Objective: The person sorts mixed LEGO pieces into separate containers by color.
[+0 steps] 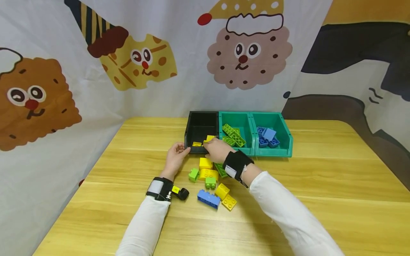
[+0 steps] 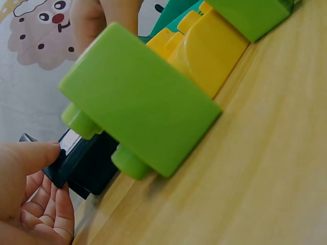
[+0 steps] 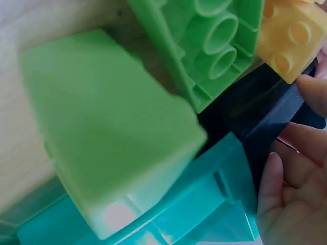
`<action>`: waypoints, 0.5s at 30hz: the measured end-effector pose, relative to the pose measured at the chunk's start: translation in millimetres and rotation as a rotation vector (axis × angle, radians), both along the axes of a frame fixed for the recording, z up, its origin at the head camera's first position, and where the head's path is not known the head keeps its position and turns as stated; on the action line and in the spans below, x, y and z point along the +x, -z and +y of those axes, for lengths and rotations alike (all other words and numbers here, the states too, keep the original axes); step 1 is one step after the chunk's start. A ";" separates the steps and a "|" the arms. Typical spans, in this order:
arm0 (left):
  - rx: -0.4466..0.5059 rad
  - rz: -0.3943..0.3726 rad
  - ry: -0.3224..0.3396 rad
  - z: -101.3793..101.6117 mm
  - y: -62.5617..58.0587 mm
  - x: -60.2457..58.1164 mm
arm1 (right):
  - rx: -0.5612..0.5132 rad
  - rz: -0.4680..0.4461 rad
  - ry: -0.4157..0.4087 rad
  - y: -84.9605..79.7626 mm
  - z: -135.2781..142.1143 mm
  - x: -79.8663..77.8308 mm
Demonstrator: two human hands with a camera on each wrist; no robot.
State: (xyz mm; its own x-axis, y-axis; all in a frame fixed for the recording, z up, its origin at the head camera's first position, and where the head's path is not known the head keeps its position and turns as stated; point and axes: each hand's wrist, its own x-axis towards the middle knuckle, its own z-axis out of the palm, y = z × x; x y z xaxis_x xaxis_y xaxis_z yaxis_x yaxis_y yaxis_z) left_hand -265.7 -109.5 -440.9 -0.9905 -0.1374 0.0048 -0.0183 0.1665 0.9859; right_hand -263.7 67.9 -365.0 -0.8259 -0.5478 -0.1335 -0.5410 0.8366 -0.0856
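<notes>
At the front left corner of a black storage bin [image 1: 201, 122], my left hand [image 1: 174, 158] grips the lip. The thumb [image 2: 38, 153] lies on top and curled fingers sit below it. My right hand [image 1: 219, 150] reaches over the front edge of that bin, its fingers bent around a yellow brick [image 1: 209, 138] that is partly hidden. Another yellow brick [image 1: 196, 144] lies inside the bin. In front stand yellow bricks [image 1: 205, 163], an arched yellow brick [image 1: 209, 174], small green bricks [image 1: 193, 175] and a green brick [image 1: 220, 170] partly under the right hand.
Two joined teal bins stand right of the black one: green bricks [image 1: 234, 135] fill one, blue bricks [image 1: 267, 138] the other. Nearer me lie a long blue brick [image 1: 209, 199] and two yellow bricks [image 1: 222, 191]. A printed cloth [image 1: 185, 96] hangs behind the wooden table [image 1: 336, 170].
</notes>
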 end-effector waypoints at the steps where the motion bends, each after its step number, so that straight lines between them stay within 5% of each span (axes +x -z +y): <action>1: -0.002 -0.001 0.000 0.0 0.2 -0.1 | -0.006 -0.014 -0.008 -0.4 1.3 0.7; 7: -0.006 -0.020 0.006 0.1 0.5 -0.3 | -0.188 -0.103 -0.019 -1.8 17.5 6.5; 15: -0.020 -0.017 -0.001 -0.6 -1.0 0.0 | -0.668 -0.222 0.082 -6.6 51.1 30.9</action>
State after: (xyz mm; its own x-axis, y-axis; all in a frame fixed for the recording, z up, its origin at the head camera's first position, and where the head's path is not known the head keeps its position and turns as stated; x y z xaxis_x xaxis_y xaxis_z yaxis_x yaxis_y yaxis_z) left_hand -265.8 -110.1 -439.8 -0.9903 -0.1386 -0.0093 -0.0352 0.1859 0.9819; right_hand -232.9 119.0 -358.5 -0.8603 -0.5083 0.0397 -0.3890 0.6040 -0.6956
